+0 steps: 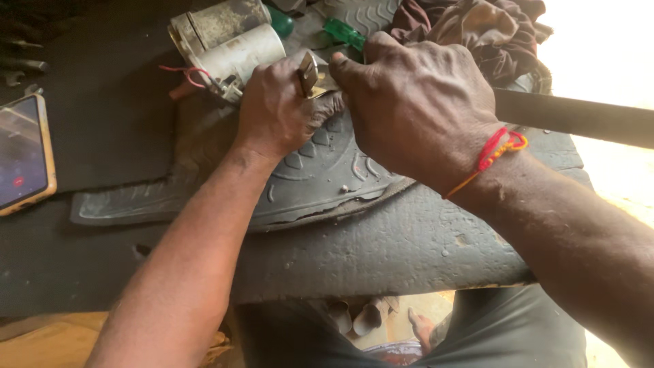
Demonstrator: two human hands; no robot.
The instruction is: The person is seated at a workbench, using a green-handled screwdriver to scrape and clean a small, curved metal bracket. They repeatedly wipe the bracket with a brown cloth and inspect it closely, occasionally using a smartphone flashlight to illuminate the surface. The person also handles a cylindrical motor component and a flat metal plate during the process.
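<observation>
Hands are meeting over the dark desk (409, 252): my left hand (279, 112) is pinching a small metal piece (310, 73), its grip clamped on it, beside a grimy cylindrical motor (231, 41). My right hand (419, 102) (red thread at the wrist) is closing its grip on a green-handled screwdriver (344, 32). An orange-cased phone (24, 153) is lying far left.

I see a small flat brass-coloured metal piece (310, 73), tilted on edge, pinched at far centre above the dark rubber mat. Just left lies a dirty white cylindrical motor (235, 56) on its side, red wires at its near-left end.
</observation>
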